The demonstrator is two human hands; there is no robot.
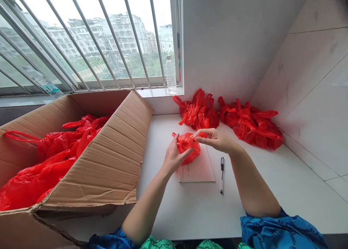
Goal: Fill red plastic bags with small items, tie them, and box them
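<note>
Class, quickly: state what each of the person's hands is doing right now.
Left hand: closed on the bunched red plastic bag.
Right hand: fingers pinching the same bag's top edge.

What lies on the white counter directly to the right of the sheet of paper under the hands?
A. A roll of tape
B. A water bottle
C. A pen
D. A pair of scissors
C. A pen lies lengthwise on the white counter just right of the paper, while both hands, left hand and right hand, hold a bunched red plastic bag above the sheet; the water bottle stands on the window sill.
</note>
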